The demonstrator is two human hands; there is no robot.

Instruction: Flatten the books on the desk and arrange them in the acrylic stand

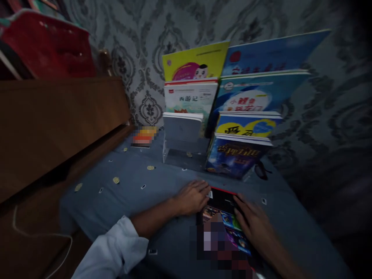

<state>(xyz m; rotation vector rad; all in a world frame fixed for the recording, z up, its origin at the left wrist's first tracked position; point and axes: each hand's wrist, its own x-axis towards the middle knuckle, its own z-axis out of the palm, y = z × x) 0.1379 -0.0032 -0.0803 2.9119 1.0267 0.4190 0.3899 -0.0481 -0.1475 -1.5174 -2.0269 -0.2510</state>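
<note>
A dark book with a red edge and colourful pictures [222, 198] lies on the grey-blue cloth, its lower part pixelated. My left hand [194, 197] rests at its upper left corner, fingers bent and pressed together over the edge. At the upper right edge, my right hand [252, 217] touches the cover with fingers stretched out and slightly blurred. Behind the hands, a clear stand [183, 155] bears a white book [190, 97] and a yellow book [200, 54]. Right of these, a dark blue book [232, 157] stands in front of several others.
The patterned cloth [130, 201] covers the table. A pixelated orange item [145, 136] lies at the back left. Sunglasses [262, 170] sit right of the books. A wooden headboard [58, 124], a red container [58, 46] and a white cable [43, 234] are at the left.
</note>
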